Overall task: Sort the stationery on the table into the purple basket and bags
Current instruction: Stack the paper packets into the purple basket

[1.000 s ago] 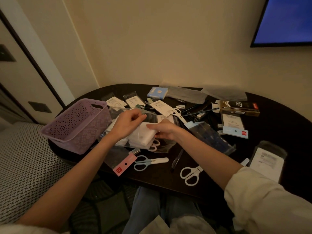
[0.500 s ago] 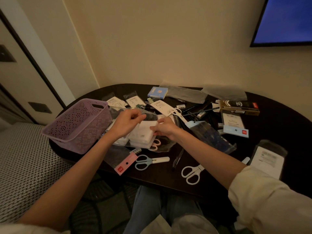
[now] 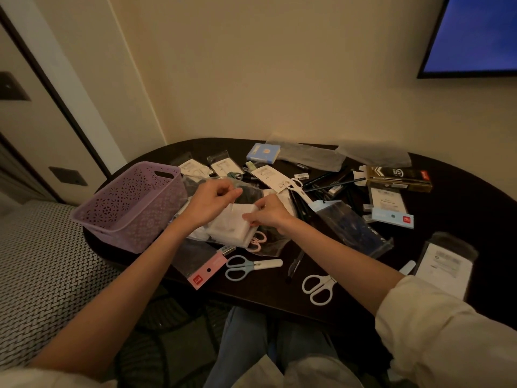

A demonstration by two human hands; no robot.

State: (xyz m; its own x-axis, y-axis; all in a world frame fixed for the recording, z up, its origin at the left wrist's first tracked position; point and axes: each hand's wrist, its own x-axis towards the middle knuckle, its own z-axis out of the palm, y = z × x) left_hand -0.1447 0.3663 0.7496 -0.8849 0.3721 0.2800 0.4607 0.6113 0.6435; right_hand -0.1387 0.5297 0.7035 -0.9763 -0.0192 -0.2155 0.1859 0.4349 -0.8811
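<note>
A purple perforated basket [image 3: 131, 204] stands at the left edge of the dark oval table [image 3: 458, 219]. Just right of it, both hands work over a clear bag holding white erasers [image 3: 229, 229]. My left hand [image 3: 212, 201] pinches the bag's upper edge. My right hand [image 3: 270, 214] grips the bag's right side with curled fingers. Pink scissor handles [image 3: 258, 240] stick out under the bag. Blue scissors [image 3: 246, 267] and white scissors [image 3: 320, 287] lie near the front edge.
Several packets, black pens [image 3: 330, 182] and a blue box [image 3: 263, 154] crowd the back of the table. A gold-black box [image 3: 400, 177] and a clear blue-topped pouch [image 3: 352, 228] lie to the right. A patterned bed surface [image 3: 36, 264] is at the left.
Both hands have shifted slightly on the eraser bag; my left hand lifted its pinch on the top edge and my right hand moved up along the bag's right side.
</note>
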